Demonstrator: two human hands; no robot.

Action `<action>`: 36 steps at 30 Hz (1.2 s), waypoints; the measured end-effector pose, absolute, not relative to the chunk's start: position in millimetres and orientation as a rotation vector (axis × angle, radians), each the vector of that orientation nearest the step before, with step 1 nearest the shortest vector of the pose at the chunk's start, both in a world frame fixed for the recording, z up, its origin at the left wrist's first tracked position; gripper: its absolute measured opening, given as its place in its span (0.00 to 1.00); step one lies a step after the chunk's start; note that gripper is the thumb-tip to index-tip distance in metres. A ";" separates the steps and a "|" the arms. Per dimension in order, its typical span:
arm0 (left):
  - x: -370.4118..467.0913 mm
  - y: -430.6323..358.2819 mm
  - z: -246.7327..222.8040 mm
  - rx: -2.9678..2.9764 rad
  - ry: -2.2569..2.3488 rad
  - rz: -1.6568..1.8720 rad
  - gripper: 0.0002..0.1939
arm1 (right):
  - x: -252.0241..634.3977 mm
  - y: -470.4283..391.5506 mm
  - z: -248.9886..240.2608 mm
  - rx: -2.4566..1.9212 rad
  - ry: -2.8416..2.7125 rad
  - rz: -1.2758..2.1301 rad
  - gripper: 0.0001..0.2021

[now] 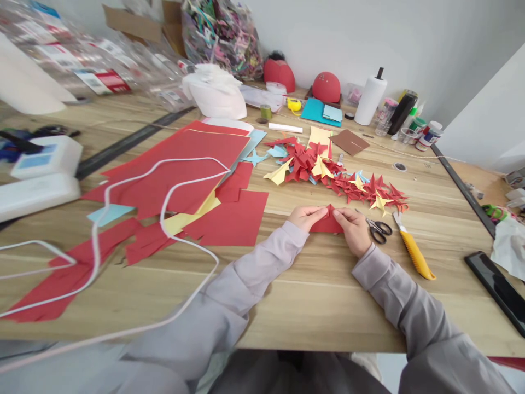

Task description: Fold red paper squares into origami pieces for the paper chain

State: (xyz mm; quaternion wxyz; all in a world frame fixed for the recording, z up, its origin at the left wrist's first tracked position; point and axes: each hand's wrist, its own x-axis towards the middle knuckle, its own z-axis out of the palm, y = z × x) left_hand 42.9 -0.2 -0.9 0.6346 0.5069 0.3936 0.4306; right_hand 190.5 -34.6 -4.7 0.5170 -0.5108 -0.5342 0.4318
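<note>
Cord (95, 246) crosses left sleeve (246, 284) — left grip (306, 217), right grip (354, 227) pinching red paper (327, 225), seemingly folded; scissors (376, 225) alongside.

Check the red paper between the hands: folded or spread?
Partly folded. The paper comes to a peak at its top, between left hand and right hand; the lower part looks flat.

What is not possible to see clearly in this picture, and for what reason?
All in the head view:
- Underside of the small red paper: faces away; the left hand and right hand also cover its sides.
- Blade tips of the scissors: not clear, too small beside the right hand.
- Print on the plastic packs: blurred.
- Label text on the jars: too small.
- Ends of the white cord: cut off by the left edge.
</note>
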 end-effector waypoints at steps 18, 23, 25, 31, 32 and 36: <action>39.6 3.9 -6.1 1.195 0.973 0.975 0.21 | 190.1 -34.7 -4.4 -1.311 -1.313 0.929 0.17; 40.3 5.4 -7.6 1.231 0.979 0.950 0.20 | 188.9 -32.9 -4.6 -1.251 -1.302 0.932 0.15; 40.6 5.0 -7.2 1.253 0.983 0.935 0.20 | 188.8 -32.2 -4.3 -1.225 -1.298 0.934 0.14; 40.0 6.7 -7.5 1.273 0.917 0.865 0.20 | 191.0 -31.7 -3.6 -1.222 -1.378 0.929 0.13; 39.7 7.4 -8.0 1.276 0.906 0.852 0.20 | 191.5 -31.7 -3.3 -1.222 -1.384 0.935 0.12; 38.8 9.6 -10.0 1.303 0.905 0.808 0.18 | 192.2 -31.8 -1.8 -1.233 -1.396 0.965 0.12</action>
